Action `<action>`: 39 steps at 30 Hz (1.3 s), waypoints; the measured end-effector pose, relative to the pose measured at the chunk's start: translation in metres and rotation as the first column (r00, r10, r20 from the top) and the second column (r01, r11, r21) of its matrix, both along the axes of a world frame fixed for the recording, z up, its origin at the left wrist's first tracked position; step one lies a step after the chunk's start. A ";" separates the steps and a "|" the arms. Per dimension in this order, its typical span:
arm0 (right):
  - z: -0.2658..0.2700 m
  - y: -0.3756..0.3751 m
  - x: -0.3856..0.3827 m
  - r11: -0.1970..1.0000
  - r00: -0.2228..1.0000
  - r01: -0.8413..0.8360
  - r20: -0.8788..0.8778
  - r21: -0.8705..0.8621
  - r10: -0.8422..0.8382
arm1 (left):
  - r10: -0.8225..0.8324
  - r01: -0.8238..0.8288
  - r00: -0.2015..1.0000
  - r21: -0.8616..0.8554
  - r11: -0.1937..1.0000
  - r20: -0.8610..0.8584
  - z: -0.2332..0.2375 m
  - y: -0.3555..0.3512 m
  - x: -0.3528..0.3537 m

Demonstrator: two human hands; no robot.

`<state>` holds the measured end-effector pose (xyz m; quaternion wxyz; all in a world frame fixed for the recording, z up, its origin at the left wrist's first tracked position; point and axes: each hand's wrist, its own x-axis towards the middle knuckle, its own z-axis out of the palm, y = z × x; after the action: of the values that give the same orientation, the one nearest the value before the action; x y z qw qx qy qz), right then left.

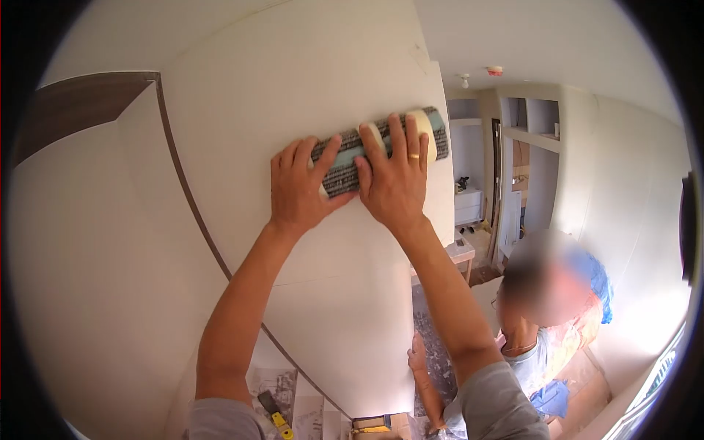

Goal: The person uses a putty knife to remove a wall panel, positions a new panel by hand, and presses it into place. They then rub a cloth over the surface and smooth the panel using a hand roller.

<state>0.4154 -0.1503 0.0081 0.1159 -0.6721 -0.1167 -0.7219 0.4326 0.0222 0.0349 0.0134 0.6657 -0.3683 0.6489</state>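
Against the pale wall panel (pixel 352 257), both my hands hold a long block wrapped in dark grey striped material (pixel 340 178), with light blue bands and cream strips across it. My left hand (pixel 299 183) grips its left end, thumb beneath and fingers over the top. Toward its right end, my right hand (pixel 394 180) lies over it with fingers spread across the face; a ring shows on one finger. The block tilts slightly up to the right, its right end close to the panel's right edge. Its side facing the wall is hidden.
Below right stands another person (pixel 528 352), whose hand (pixel 416 356) is at the panel's lower edge. A scraper with a yellow handle (pixel 280 424) lies low down. A dark trim strip (pixel 192 198) runs down the wall. Built-in shelves (pixel 532 117) and a small table (pixel 460 253) are beyond.
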 end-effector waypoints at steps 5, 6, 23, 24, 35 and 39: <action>-0.016 -0.006 -0.004 0.986 0.996 0.017 -0.086 -0.168 -0.032 | -0.002 0.003 1.000 0.038 0.999 -0.029 -0.006 0.007 -0.004; -0.010 -0.003 -0.007 0.972 0.996 0.021 -0.078 -0.234 -0.040 | 0.008 -0.007 1.000 0.040 0.999 -0.024 -0.005 0.009 -0.001; 0.112 0.010 0.051 0.991 0.887 0.026 0.460 -0.132 0.038 | 0.328 -0.362 0.927 -0.209 0.908 -0.183 -0.089 0.052 0.036; 0.117 0.006 0.057 0.990 0.864 0.011 0.500 -0.143 0.063 | 0.341 -0.374 0.923 -0.212 0.903 -0.177 -0.090 0.051 0.035; 0.204 0.005 0.044 0.994 0.925 0.025 0.380 -0.105 0.017 | 0.331 -0.335 0.942 -0.226 0.915 -0.059 -0.065 0.029 0.041; 0.225 0.001 0.041 0.994 0.932 -0.065 0.352 -0.087 0.091 | 0.333 -0.339 0.941 -0.198 0.919 -0.064 -0.043 0.009 0.040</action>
<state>0.4564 -0.1489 0.2334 0.0964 -0.5293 -0.1890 -0.8215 0.4723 0.0313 -0.0084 -0.0238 0.7235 -0.1789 0.6664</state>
